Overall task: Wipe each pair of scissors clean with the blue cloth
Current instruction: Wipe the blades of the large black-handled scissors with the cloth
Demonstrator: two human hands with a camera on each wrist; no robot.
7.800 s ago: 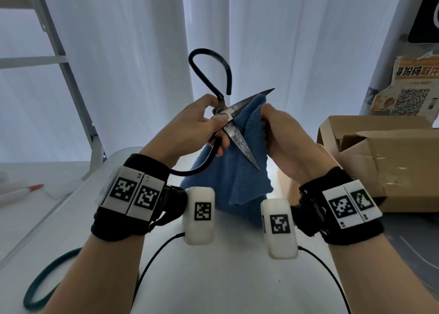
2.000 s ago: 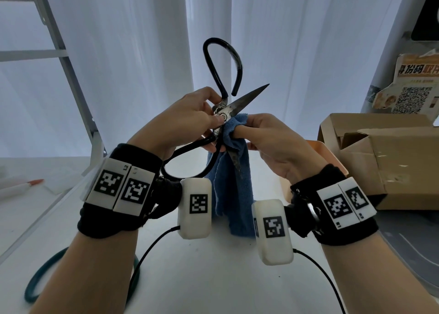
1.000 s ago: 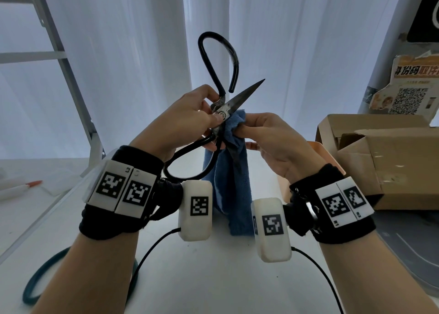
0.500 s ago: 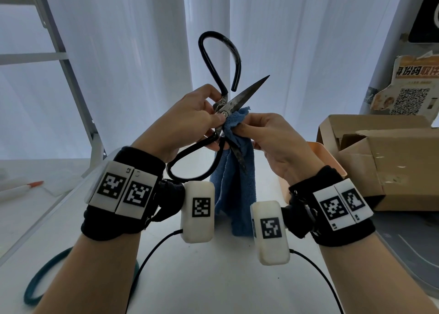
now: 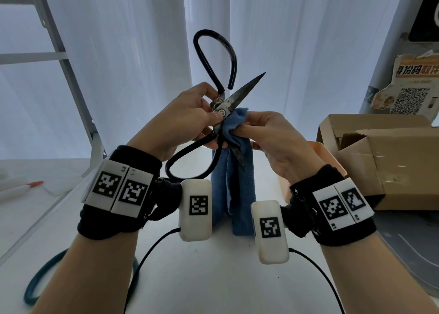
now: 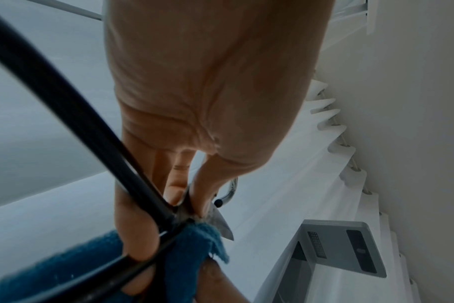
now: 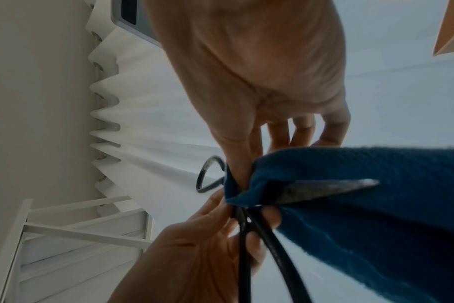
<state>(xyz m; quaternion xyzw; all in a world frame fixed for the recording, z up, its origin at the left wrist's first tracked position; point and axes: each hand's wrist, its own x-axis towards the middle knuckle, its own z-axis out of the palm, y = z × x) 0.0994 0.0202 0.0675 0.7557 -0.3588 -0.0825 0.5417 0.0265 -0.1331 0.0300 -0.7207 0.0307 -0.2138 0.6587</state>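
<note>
1. Two hands meet at the pivot of one pair of scissors [image 5: 222, 110], held up in front of the white curtain [image 5: 133, 59], much as half a second ago; the blades have swung only slightly and stand spread in an X
2. Compared with the frame nearly eight seconds back, the blue cloth [image 5: 234, 171] no longer fans out broadly behind the blades; it is bunched at the pivot and hangs below as a narrow folded column
3. Left hand [image 5: 187, 121] is clamped on the scissors, thumb and fingertips pinching the metal at the rivet, other fingers curled around the lower handle shank
4. Right hand [image 5: 275, 140] pinches the bunched cloth against the lower blade just beside the pivot, fingers curled around the fabric
5. Scissors: dull grey steel blades, mottled and stained, tapering to sharp points; one blade rises to the upper right, the other points down in front of the hanging cloth
6. Handles are thin black loops, glossy and teardrop-shaped; one arches above the hands, the other curves down toward the left wrist
7. Cloth is soft, napped terry with frayed edges
8. White smooth table [image 5: 213, 278] lies below; a creased brown cardboard box [image 5: 384, 161] sits to the right, and a teal cord [image 5: 42, 280] curves at lower left
</note>
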